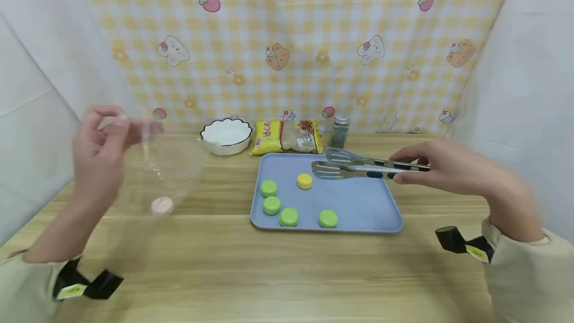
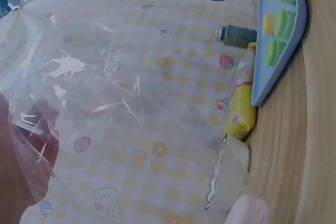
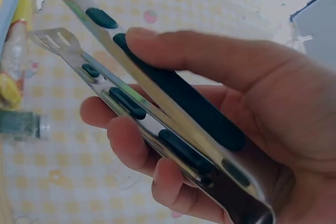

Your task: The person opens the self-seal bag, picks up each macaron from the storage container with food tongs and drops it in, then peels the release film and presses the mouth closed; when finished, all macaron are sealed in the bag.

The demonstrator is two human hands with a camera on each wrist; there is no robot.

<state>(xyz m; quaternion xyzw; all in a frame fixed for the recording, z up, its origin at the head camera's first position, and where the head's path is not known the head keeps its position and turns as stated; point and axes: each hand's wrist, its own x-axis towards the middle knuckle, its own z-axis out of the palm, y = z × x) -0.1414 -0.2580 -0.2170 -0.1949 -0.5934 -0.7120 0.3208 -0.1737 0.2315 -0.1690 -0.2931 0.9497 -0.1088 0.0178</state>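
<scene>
My left hand (image 1: 100, 156) pinches the top edge of a clear plastic bag (image 1: 177, 166), which hangs above the table at the left. A pale pink macaron (image 1: 162, 206) lies at the bottom of the bag. The right hand (image 1: 462, 171) grips metal serving tongs (image 1: 334, 171) with dark grip pads, thumb on one arm and curled fingers on the other. Their slotted ends stand apart with nothing between them, over the back of a blue tray (image 1: 363, 208). On the tray lie a yellow macaron (image 1: 304, 181) and several green macarons (image 1: 289, 217).
Behind the tray are a white scalloped bowl (image 1: 226, 133), a yellow food packet (image 1: 287, 136) and a small jar (image 1: 340, 133) of dark green contents. A checked curtain (image 1: 287, 29) hangs at the back, with white cloth (image 1: 524, 113) at the sides.
</scene>
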